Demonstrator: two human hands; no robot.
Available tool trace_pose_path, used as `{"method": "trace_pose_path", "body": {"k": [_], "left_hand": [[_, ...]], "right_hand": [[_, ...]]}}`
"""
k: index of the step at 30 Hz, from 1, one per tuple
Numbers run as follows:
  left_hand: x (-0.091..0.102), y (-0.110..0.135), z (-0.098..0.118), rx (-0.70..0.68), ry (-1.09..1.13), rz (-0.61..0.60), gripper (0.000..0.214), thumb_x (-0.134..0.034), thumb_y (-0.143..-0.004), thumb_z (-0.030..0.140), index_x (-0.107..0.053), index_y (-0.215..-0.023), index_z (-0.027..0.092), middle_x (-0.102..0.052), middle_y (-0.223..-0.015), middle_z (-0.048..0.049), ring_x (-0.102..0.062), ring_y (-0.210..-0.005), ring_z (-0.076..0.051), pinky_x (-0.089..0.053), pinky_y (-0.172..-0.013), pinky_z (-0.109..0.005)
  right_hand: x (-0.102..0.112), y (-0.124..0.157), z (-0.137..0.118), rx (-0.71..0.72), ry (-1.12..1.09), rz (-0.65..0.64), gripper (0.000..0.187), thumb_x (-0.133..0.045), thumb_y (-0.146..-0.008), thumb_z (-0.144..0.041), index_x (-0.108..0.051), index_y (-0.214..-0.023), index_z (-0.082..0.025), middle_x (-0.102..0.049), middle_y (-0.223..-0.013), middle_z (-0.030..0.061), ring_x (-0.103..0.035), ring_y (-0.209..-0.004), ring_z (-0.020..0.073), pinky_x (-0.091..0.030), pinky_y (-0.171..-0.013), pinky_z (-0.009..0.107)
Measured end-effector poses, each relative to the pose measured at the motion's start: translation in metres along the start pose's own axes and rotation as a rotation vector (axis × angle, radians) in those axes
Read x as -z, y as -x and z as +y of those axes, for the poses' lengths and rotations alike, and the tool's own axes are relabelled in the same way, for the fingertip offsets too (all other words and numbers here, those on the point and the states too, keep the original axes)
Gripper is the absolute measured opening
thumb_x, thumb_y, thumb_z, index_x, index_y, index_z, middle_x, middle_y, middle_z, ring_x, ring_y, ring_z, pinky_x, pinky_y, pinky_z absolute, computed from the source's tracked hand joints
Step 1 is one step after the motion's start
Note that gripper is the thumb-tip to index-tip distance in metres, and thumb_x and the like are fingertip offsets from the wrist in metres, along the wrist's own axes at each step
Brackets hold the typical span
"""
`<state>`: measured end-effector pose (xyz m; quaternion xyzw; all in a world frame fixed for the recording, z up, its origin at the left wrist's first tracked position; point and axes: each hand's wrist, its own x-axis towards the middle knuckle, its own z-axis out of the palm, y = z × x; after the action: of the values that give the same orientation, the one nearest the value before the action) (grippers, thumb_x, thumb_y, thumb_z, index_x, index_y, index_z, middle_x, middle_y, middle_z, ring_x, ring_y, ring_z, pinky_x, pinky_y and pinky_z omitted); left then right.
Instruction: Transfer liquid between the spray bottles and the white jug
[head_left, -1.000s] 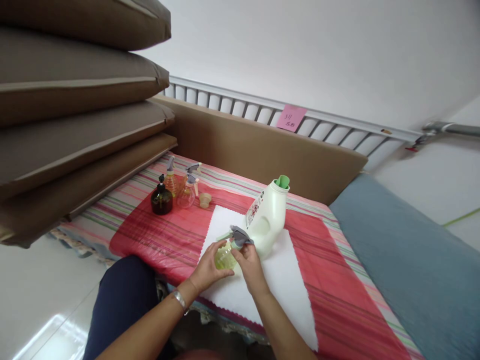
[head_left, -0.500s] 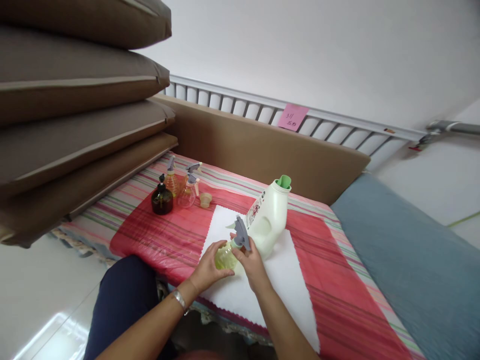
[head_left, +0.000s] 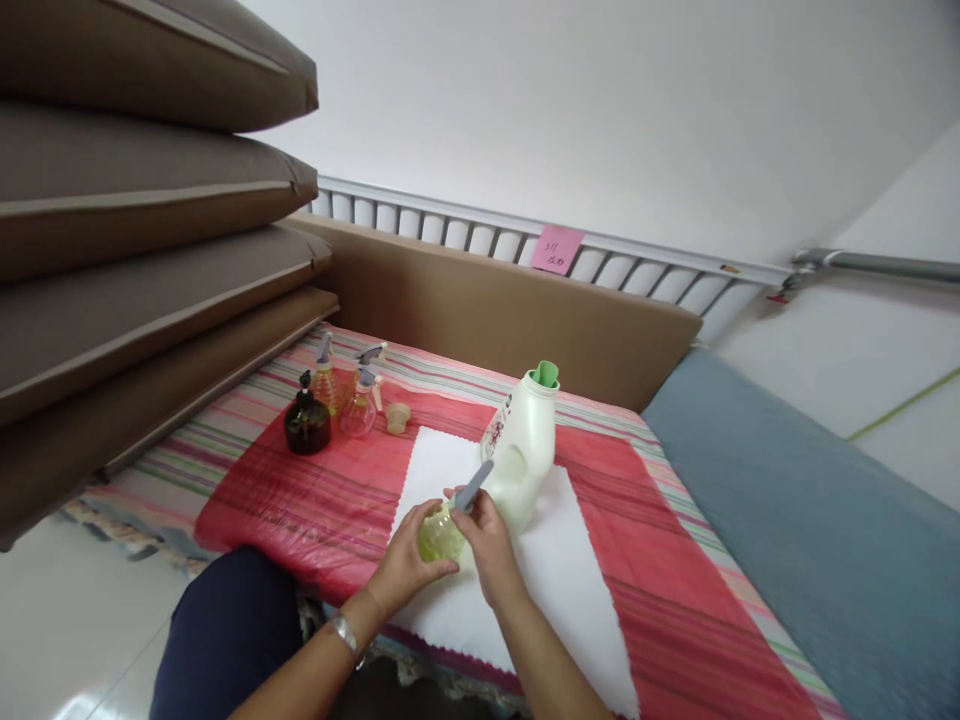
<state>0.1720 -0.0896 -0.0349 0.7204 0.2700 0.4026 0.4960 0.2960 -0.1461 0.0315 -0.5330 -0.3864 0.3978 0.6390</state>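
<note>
My left hand [head_left: 405,565] wraps round the body of a small spray bottle [head_left: 439,537] holding pale yellow liquid. My right hand [head_left: 491,540] grips its neck, just under the grey trigger head [head_left: 472,488], which points up and to the right. The bottle sits over a white cloth [head_left: 555,570] spread on a red striped cover [head_left: 322,490]. A large white detergent jug [head_left: 521,450] with an open green spout stands right behind my hands, touching the cloth.
At the back left of the cover stand a dark brown pump bottle [head_left: 306,422], two small amber spray bottles [head_left: 358,405] and a small loose cap [head_left: 397,416]. Brown cushions [head_left: 142,260] are stacked on the left. A blue mattress [head_left: 810,540] lies to the right.
The grey trigger head has turned round on the bottle under my right hand, from lying sideways to pointing up and right. The view has shifted slightly right and down.
</note>
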Motion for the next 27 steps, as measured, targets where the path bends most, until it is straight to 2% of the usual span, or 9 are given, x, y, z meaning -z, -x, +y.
{"method": "trace_pose_path", "body": {"k": [3, 6, 11, 14, 18, 22, 25, 27], "left_hand": [[0.000, 0.000, -0.003, 0.005, 0.011, 0.016, 0.078, -0.080, -0.057, 0.040, -0.044, -0.123, 0.019, -0.053, -0.124, -0.0129, -0.048, -0.119, -0.030, -0.034, -0.104, -0.048], [0.000, 0.001, -0.006, 0.018, 0.025, 0.011, 0.078, -0.080, -0.058, 0.040, -0.044, -0.123, 0.019, -0.054, -0.124, -0.0133, -0.048, -0.119, -0.030, -0.035, -0.103, -0.048], [0.001, 0.000, -0.008, 0.047, 0.013, 0.030, 0.077, -0.080, -0.057, 0.042, -0.045, -0.121, 0.019, -0.053, -0.126, -0.0145, -0.046, -0.122, -0.033, -0.031, -0.106, -0.053], [0.001, 0.000, -0.005, 0.048, 0.023, 0.029, 0.076, -0.080, -0.056, 0.041, -0.046, -0.121, 0.020, -0.054, -0.125, -0.0129, -0.047, -0.122, -0.032, -0.032, -0.106, -0.052], [0.004, -0.001, 0.001, 0.061, 0.051, 0.015, 0.074, -0.079, -0.058, 0.040, -0.046, -0.122, 0.020, -0.055, -0.125, -0.0124, -0.048, -0.121, -0.030, -0.035, -0.105, -0.049], [0.008, -0.002, 0.005, 0.086, 0.054, -0.006, 0.075, -0.078, -0.059, 0.039, -0.046, -0.123, 0.019, -0.055, -0.125, -0.0131, -0.048, -0.121, -0.031, -0.034, -0.105, -0.049], [0.012, -0.003, 0.005, 0.102, 0.037, -0.005, 0.077, -0.077, -0.059, 0.045, -0.047, -0.125, 0.019, -0.054, -0.127, -0.0128, -0.047, -0.122, -0.031, -0.034, -0.106, -0.049], [0.015, -0.003, 0.003, 0.116, 0.046, -0.034, 0.083, -0.077, -0.056, 0.051, -0.046, -0.127, 0.019, -0.053, -0.129, -0.0130, -0.046, -0.124, -0.032, -0.035, -0.105, -0.049]], "right_hand": [[-0.004, 0.004, 0.001, 0.010, -0.006, 0.027, 0.043, -0.070, -0.071, -0.039, -0.058, -0.107, -0.021, -0.064, -0.116, 0.0081, -0.054, -0.113, 0.0285, -0.038, -0.100, 0.046], [-0.007, 0.007, 0.003, 0.018, -0.013, 0.026, 0.043, -0.064, -0.076, -0.044, -0.057, -0.112, -0.022, -0.062, -0.120, 0.0074, -0.052, -0.117, 0.0276, -0.038, -0.100, 0.043], [-0.013, 0.001, 0.011, 0.052, 0.014, 0.088, 0.036, -0.066, -0.073, -0.040, -0.059, -0.102, -0.021, -0.068, -0.103, 0.0041, -0.060, -0.102, 0.0262, -0.045, -0.092, 0.040], [-0.013, 0.001, 0.017, 0.068, 0.050, 0.119, 0.039, -0.067, -0.071, -0.037, -0.058, -0.105, -0.021, -0.067, -0.106, 0.0043, -0.059, -0.103, 0.0258, -0.044, -0.094, 0.039], [0.005, 0.017, 0.026, 0.033, 0.114, 0.140, 0.045, -0.067, -0.070, -0.037, -0.059, -0.111, -0.021, -0.062, -0.119, 0.0079, -0.053, -0.114, 0.0284, -0.038, -0.100, 0.044], [0.026, 0.033, 0.039, -0.031, 0.174, 0.192, 0.037, -0.067, -0.068, -0.035, -0.065, -0.101, -0.020, -0.065, -0.113, 0.0117, -0.056, -0.111, 0.0336, -0.039, -0.097, 0.052], [0.025, 0.036, 0.050, -0.015, 0.207, 0.219, 0.053, -0.073, -0.057, -0.024, -0.062, -0.109, -0.022, -0.060, -0.122, 0.0110, -0.049, -0.118, 0.0339, -0.034, -0.101, 0.052], [0.017, 0.034, 0.056, 0.061, 0.252, 0.167, 0.067, -0.074, -0.053, -0.018, -0.058, -0.117, -0.023, -0.056, -0.128, 0.0094, -0.046, -0.121, 0.0316, -0.032, -0.104, 0.048]]}}
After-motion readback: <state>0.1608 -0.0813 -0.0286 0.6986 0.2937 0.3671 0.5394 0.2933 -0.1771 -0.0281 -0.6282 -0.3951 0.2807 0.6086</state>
